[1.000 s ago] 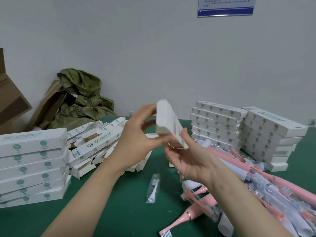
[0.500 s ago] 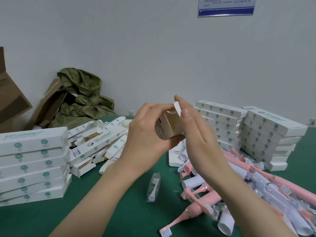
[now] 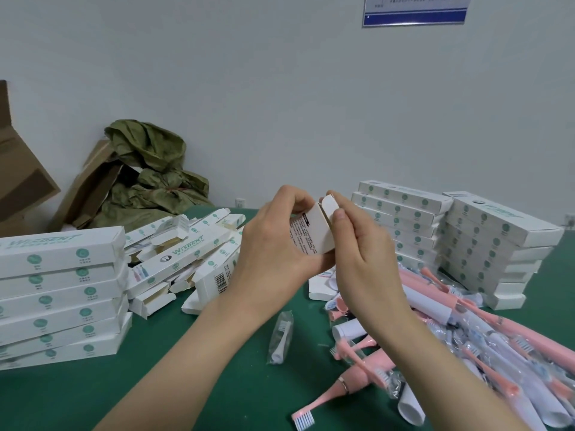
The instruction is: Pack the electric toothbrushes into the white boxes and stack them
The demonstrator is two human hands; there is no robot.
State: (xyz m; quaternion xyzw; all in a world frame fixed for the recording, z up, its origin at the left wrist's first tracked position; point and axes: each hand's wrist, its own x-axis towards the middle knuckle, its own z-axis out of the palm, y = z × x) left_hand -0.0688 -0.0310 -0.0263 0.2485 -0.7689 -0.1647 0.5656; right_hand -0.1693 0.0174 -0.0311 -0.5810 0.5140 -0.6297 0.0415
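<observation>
1. Nearest, on the right of the green counter [image 3: 217, 384], lies a big heap of pink toothbrushes [image 3: 357, 387] and white rolls [image 3: 410, 409]. Many are in clear wrap.
2. Just left of the heap, one small brush head in a clear bag [image 3: 281, 337] lies alone on the counter.
3. Above it, both hands are up in the air. The left hand [image 3: 273, 244] has its grip clamped round a white box [image 3: 311, 231], with the fingers curled over its top.
4. The right hand [image 3: 364, 253] has its grip on the same box. Its thumb and first finger pinch the little end flap [image 3: 329, 206], which sticks up from the box end.
5. At the left edge sits a neat stack of shut boxes [image 3: 59, 293].
6. Beside that stack, farther back, is a messy pile of open boxes [image 3: 186, 253].
7. On the right, behind the toothbrushes, two tall box stacks [image 3: 401, 225] stand side by side.
8. Farthest back, a crumpled green bag [image 3: 155, 175] and brown cardboard [image 3: 21, 169] sit by the wall. A blue sign [image 3: 415, 10] hangs high up.
</observation>
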